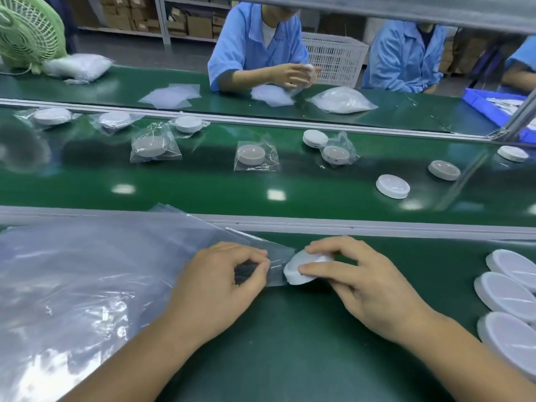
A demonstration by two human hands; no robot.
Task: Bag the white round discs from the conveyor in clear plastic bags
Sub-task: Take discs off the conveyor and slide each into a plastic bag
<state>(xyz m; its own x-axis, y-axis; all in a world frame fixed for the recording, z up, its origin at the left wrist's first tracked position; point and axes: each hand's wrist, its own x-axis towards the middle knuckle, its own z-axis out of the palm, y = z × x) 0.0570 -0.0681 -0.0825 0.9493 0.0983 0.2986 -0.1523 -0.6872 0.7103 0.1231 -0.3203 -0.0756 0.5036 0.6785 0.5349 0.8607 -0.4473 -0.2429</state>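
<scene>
My right hand (368, 281) grips a white round disc (293, 269) by its rim, tilted, at the mouth of a small clear plastic bag (277, 264). My left hand (223, 281) pinches the open edge of that bag between thumb and fingers. A pile of clear bags (87, 274) lies to the left on the green bench. Three white discs (510, 297) sit in a row at the right edge. On the conveyor (203, 192) beyond, several bagged discs (255, 156) and loose discs (393, 186) lie.
Across the conveyor two people in blue coats sit at the far bench; one (258, 44) handles a bag. A green fan (29, 33) stands far left, a white crate (333, 58) behind, a blue bin (493, 105) far right. Metal rails (319, 221) border the belt.
</scene>
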